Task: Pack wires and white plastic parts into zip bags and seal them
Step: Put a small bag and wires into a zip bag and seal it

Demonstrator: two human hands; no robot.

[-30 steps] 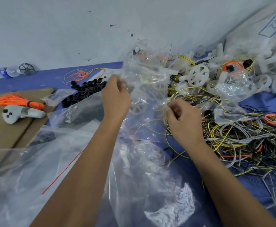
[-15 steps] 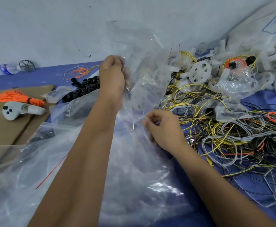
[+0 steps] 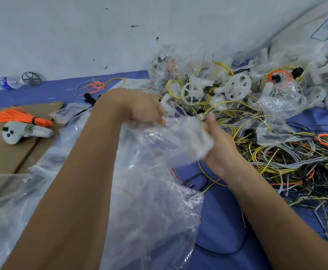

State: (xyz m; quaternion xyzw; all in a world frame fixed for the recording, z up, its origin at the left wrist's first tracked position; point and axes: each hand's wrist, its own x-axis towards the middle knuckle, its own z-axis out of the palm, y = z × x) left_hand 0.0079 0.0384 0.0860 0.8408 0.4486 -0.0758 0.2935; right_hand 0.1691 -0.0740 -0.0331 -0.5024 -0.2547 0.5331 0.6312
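1. Head view: your left hand (image 3: pixel 145 110) grips the clear zip bag (image 3: pixel 159 172) at frame centre.
2. Your right hand (image 3: pixel 219 145) holds its other edge, fingers hidden behind plastic.
3. Wires (image 3: pixel 295 162) and white plastic wheels (image 3: pixel 237 87) lie right and upper right.

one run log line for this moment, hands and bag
left hand: grips zip bag top | right hand: holds bag's other edge, grip unclear | bag: no wires or parts seen inside | wires: piled at right
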